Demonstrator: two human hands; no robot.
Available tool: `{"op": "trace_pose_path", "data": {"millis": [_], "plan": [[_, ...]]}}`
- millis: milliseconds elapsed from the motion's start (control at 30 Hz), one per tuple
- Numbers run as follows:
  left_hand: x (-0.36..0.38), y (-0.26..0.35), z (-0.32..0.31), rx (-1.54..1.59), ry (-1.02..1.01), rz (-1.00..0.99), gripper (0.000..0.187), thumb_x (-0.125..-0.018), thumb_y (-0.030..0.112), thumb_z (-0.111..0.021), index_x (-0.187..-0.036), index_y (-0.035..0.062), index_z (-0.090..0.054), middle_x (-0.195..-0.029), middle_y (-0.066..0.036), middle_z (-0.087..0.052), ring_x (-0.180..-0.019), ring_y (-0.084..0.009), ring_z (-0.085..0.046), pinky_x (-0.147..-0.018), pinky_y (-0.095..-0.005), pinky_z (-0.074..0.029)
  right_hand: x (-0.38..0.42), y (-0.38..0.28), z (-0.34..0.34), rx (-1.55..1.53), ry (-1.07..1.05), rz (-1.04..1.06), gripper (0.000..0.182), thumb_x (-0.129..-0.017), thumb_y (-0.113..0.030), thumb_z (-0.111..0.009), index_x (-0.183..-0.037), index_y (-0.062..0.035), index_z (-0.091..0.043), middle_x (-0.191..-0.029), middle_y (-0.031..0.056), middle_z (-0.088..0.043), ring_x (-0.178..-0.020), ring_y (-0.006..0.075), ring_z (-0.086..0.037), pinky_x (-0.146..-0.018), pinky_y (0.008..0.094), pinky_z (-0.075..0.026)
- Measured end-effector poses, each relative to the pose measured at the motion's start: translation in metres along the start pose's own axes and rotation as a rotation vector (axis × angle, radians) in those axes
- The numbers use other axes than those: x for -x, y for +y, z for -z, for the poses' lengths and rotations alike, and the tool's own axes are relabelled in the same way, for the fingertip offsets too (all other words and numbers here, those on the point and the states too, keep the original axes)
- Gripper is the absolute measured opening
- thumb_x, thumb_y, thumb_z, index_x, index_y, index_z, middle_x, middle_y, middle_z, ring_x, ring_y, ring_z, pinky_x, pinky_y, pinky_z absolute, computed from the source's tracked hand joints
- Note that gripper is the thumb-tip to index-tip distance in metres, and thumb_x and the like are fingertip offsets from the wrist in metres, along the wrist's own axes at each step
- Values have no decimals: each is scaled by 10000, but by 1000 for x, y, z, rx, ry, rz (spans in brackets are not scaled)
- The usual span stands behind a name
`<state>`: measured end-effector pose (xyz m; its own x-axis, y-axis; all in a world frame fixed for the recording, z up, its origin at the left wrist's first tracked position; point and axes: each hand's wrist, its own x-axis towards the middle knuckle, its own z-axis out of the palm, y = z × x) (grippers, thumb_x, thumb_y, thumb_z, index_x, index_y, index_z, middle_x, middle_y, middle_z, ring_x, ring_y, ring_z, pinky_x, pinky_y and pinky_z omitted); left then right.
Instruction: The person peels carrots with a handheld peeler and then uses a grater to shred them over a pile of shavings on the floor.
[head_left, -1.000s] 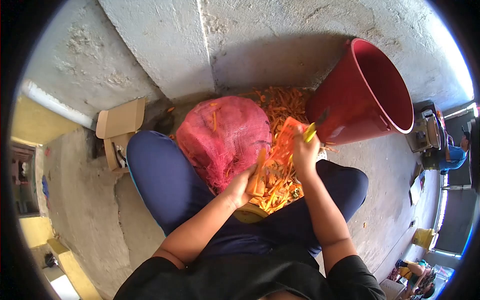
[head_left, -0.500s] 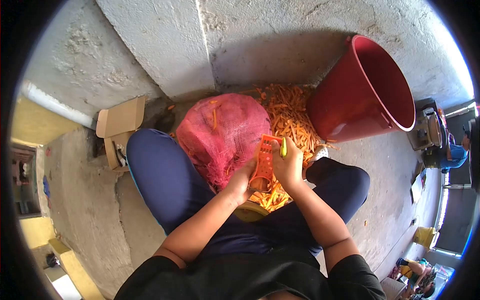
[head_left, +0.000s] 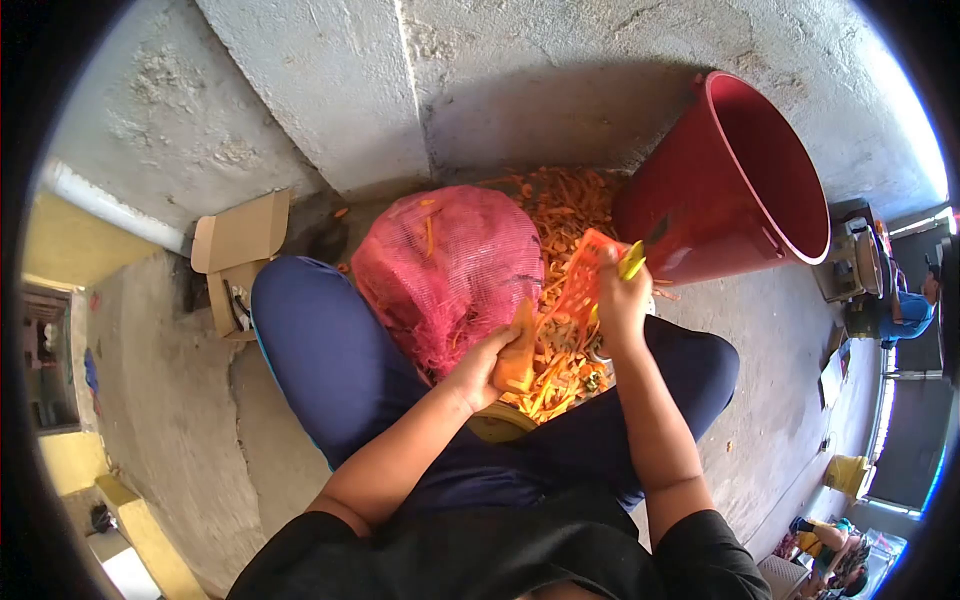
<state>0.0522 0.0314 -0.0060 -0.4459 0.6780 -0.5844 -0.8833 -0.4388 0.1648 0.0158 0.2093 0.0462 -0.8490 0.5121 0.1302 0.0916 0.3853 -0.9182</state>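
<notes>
My left hand (head_left: 480, 373) is closed around a thick, peeled-looking carrot piece (head_left: 515, 362), held upright over a pile of orange strips. In my right hand (head_left: 624, 300) is an orange-red perforated plastic piece (head_left: 580, 275), tilted up and away from the carrot. A bright yellow object (head_left: 632, 260), perhaps a handle, sticks out by the right fingers; its full shape is hidden. Orange strips (head_left: 556, 392) fill a yellowish container (head_left: 497, 428) between my legs. The pink mesh sack (head_left: 450, 255) lies just ahead of my left hand.
Loose orange peelings (head_left: 570, 200) heap against the wall beside a large dark-red bucket (head_left: 680, 190). An open cardboard box (head_left: 240, 235) stands at left. Two other people (head_left: 910, 312) are far off at right, near a yellow container (head_left: 850, 473).
My right hand has moved up and to the right with the orange-red plastic piece, parting from the left hand. The carrot piece in my left hand now shows.
</notes>
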Motion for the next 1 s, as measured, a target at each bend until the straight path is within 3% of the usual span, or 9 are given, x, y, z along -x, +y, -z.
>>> {"op": "trace_pose_path", "data": {"millis": [100, 133, 267, 400, 633, 667, 767, 900, 1000], "plan": [[4, 2, -12, 73, 31, -17, 358, -865, 377, -366, -1035, 88, -490, -890, -96, -572, -777, -242, -570, -708, -414, -468, 24, -17, -14, -20, -130, 144, 230, -837, -212, -511, -744, -1, -502, -526, 36, -455, -484, 112, -423, -455, 282, -352], [9, 4, -21, 90, 36, -29, 364, -867, 379, -357, -1035, 87, -492, -891, -94, -573, -783, -241, -569, -715, -407, -467, 27, -17, -13, 31, -214, 39, 239, -836, -206, -510, -712, -4, -475, -510, 52, -450, -467, 116, -413, -449, 287, -351], [-2, -1, -11, 71, 49, -78, 366, -868, 376, -350, -1029, 86, -503, -889, -82, -575, -808, -225, -563, -743, -377, -458, 19, -9, -12, 11, -162, -32, 198, -852, -180, -493, -717, -36, -471, -571, -49, -397, -531, 45, -338, -465, 227, -305], [-2, 0, -7, 4, 69, -135, 344, -865, 360, -365, -1022, 90, -509, -908, -77, -572, -830, -213, -556, -764, -371, -448, 5, -9, -5, -136, -34, -82, 217, -853, -214, -501, -724, -41, -471, -610, -52, -406, -563, 39, -338, -494, 212, -307], [2, 2, -15, 66, 28, -46, 342, -876, 337, -354, -1047, 74, -490, -931, -92, -567, -813, -224, -557, -752, -379, -457, 19, -2, -16, -50, -180, 3, 236, -856, -196, -485, -676, -44, -465, -560, -57, -380, -522, 44, -321, -457, 231, -302], [6, 4, -21, 52, 49, -25, 351, -878, 341, -347, -1056, 71, -483, -938, -96, -565, -816, -228, -557, -751, -381, -459, 22, -7, -14, -35, -266, -112, 234, -835, -216, -517, -751, 2, -497, -571, 62, -501, -546, 96, -461, -499, 271, -382], [8, 6, -18, 69, -89, -26, 362, -886, 333, -329, -1083, 58, -459, -970, -108, -557, -857, -245, -555, -765, -397, -457, 32, -19, -21, -44, -286, -48, 207, -831, -186, -514, -753, 5, -500, -549, 63, -483, -517, 103, -443, -483, 273, -373], [1, 4, -13, 183, -61, -22, 354, -894, 312, -315, -1093, 51, -448, -991, -111, -552, -887, -250, -551, -779, -399, -454, 39, -12, -30, -143, -308, -53, 175, -824, -134, -501, -729, 12, -488, -534, 77, -462, -496, 112, -409, -473, 285, -360], [-2, 2, -8, 160, -46, -31, 362, -898, 312, -304, -1103, 47, -442, -998, -116, -549, -890, -242, -551, -785, -396, -453, 40, -17, -29, -19, -274, 12, 210, -825, -156, -507, -703, 11, -472, -525, 131, -463, -456, 185, -426, -465, 310, -366]]}}
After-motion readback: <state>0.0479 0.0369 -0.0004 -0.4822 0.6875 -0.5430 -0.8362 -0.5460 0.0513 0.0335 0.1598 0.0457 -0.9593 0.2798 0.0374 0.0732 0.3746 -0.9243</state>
